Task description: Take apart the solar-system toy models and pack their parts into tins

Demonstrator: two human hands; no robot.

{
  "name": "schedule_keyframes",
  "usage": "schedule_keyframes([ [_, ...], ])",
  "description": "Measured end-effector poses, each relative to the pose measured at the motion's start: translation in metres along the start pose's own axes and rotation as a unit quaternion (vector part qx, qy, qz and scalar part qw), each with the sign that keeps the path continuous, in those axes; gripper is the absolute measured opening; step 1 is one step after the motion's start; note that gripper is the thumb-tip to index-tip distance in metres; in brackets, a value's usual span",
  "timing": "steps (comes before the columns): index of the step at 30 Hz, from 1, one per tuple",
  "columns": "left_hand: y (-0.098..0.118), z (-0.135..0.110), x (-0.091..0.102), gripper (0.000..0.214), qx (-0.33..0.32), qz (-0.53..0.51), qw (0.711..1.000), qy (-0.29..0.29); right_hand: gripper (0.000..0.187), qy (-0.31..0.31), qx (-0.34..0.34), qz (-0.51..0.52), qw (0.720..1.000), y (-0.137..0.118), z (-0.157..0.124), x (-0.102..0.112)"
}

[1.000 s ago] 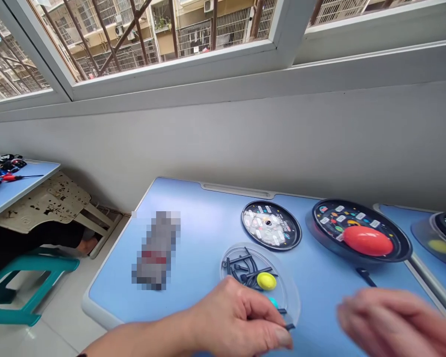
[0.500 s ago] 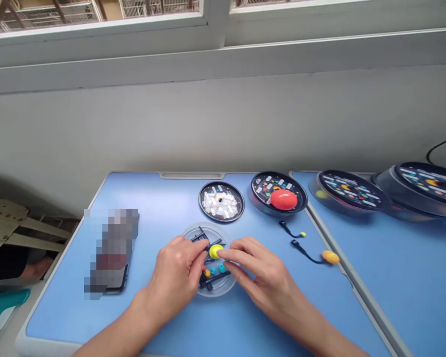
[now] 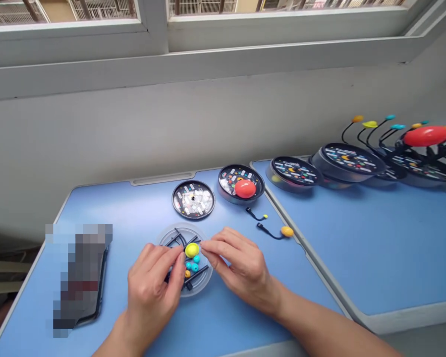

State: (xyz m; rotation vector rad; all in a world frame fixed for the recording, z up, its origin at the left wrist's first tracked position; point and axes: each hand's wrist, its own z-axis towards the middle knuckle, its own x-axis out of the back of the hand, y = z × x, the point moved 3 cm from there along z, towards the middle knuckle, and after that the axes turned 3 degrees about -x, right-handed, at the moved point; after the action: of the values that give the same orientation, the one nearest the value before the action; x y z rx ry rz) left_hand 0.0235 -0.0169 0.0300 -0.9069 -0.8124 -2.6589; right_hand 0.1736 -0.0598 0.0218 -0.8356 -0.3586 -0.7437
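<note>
My left hand [image 3: 152, 293] pinches at a black plastic rod inside a round clear plastic tray [image 3: 202, 283], its fingertips at the tray's middle. My right hand [image 3: 241, 267] reaches in from the right, with its fingertips just beside a yellow ball [image 3: 192, 250]. Two teal balls [image 3: 195, 265] and a small orange ball [image 3: 187, 273] lie in the tray among black plastic rods [image 3: 176, 238]. Whether my right fingers hold anything small is hidden.
A black disc with white labels [image 3: 193, 199] and a black round base with a red ball [image 3: 244, 188] stand behind the tray. Two black wires with beads [image 3: 271, 230] lie to the right. A pixelated object [image 3: 80, 275] lies left. Several models stand on the adjoining blue table [image 3: 357, 248].
The view has turned right and shows more models. Both hands have shifted left with the tray in view, and the yellow ball now shows more fully between them.
</note>
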Motion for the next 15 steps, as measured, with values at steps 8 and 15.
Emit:
schedule_keyframes([
  [8,0.005,-0.012,-0.006,0.022,-0.026,-0.046,0.999,0.002,0.015,0.023,-0.024,0.015,0.999,0.005,0.001,-0.005],
  [15,-0.008,-0.018,-0.013,0.025,0.005,-0.072,0.997,0.023,0.023,0.023,-0.047,0.025,0.998,0.009,-0.002,-0.012],
])
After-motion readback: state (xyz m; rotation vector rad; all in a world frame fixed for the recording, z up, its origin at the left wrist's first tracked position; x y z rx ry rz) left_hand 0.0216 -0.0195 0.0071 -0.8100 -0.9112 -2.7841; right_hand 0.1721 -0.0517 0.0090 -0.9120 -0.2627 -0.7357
